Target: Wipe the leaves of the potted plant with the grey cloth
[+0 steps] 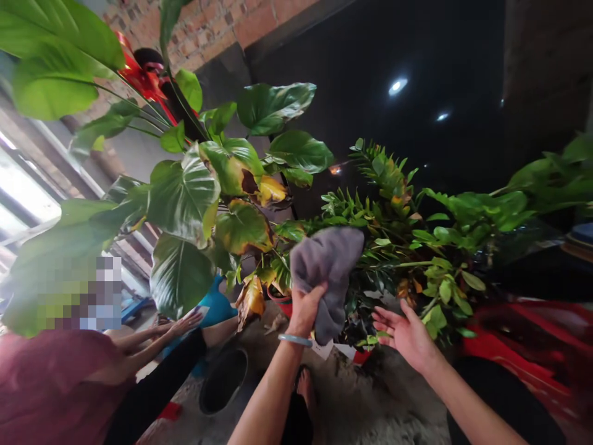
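In the middle of the head view my left hand (306,312), with a pale bangle at the wrist, grips a grey cloth (330,259). The cloth hangs bunched in front of the plants. To its right my right hand (403,330) holds nothing, its fingers spread beside the lower leaves of a bushy green plant (445,290). A large-leaved plant (185,198) rises left of the cloth, some leaves yellow and brown at the edges. Behind the cloth, part of its red pot (281,304) shows. A feathery-leaved plant (384,179) grows just beyond the cloth.
A person in a dark red shirt (60,377) sits at left, hands stretched forward near a blue object (217,306). A black bucket (224,380) stands on the floor. Red plastic items (528,352) lie at right. Behind is a dark glossy panel (343,93).
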`<state>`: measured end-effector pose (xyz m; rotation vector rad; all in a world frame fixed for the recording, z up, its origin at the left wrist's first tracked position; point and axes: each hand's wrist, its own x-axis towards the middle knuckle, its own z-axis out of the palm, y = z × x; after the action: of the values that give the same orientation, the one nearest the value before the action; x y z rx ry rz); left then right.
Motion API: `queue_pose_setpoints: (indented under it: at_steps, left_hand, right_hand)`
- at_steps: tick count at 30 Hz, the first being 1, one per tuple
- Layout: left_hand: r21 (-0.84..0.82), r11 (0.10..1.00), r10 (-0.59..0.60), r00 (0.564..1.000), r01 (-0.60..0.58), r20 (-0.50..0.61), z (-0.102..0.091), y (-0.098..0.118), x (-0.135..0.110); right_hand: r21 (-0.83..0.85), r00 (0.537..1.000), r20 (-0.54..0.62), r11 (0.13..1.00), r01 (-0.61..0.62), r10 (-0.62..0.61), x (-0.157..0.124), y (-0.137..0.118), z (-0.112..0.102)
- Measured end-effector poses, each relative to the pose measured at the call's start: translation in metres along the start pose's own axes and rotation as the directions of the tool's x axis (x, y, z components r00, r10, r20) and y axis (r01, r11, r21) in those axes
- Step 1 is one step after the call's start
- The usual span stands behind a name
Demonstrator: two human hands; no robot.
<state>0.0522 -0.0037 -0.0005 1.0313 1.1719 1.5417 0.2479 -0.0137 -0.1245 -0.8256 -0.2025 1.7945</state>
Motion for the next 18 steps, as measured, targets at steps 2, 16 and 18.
queue_pose_setpoints:
  at_steps: [2, 16, 18]
  left_hand:
    - [0.110, 0.989, -0.110, 0.987, 0.097, 0.116, -0.015, -0.027, -0.018]
    - [-0.025, 0.999, -0.047, 0.975, 0.043, -0.217, -0.037, 0.002, -0.003]
    - [0.049, 0.972, -0.219, 0.963, 0.229, -0.157, -0.052, -0.025, -0.015]
  right_hand:
    - [-0.011, 1.000, 0.011, 1.000, 0.011, -0.011, -0.001, 0.001, 0.000]
    - [-0.030, 1.000, 0.004, 0.999, 0.015, -0.015, -0.003, 0.001, 0.001]
    - [-0.045, 1.000, 0.019, 0.999, 0.011, -0.010, -0.001, 0.001, -0.002]
